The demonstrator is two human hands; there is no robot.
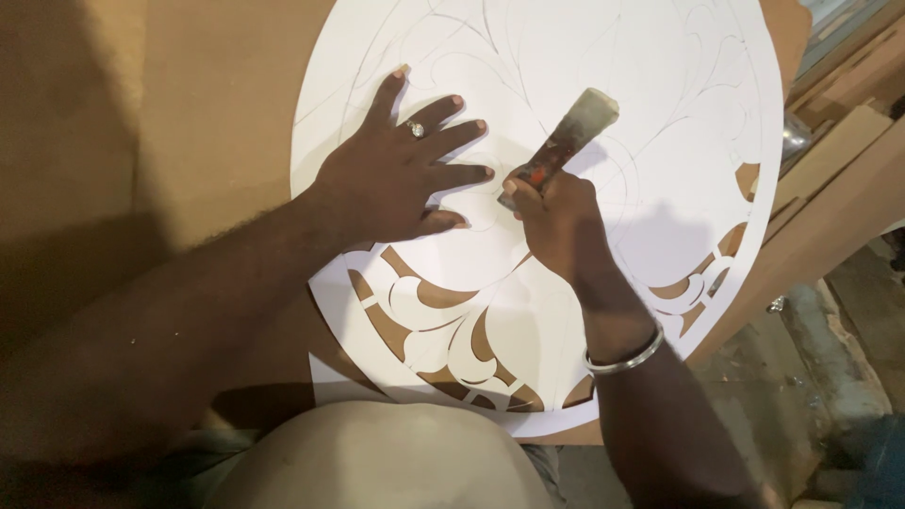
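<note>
A large round white paper sheet (660, 188), pencilled with curling ornamental lines, lies flat on a brown board (189, 141) and fills most of the view. Along its near edge and at its right edge, curved shapes are already cut out, so the brown shows through the gaps. Near the sheet's middle, the right hand (556, 221) is closed in a fist around a worn cutting knife with a pale, red-stained handle (570, 137); the handle slants up and away to the right, while the blade end is hidden under the fingers, touching the paper. A silver bangle (624, 358) circles that wrist. Just beside it, the left hand (396, 184) lies palm down on the sheet with fingers spread wide, holding nothing, a ring (416, 129) on one finger. To the far right, wooden strips and offcuts (839, 151) lean beyond the board's edge.
</note>
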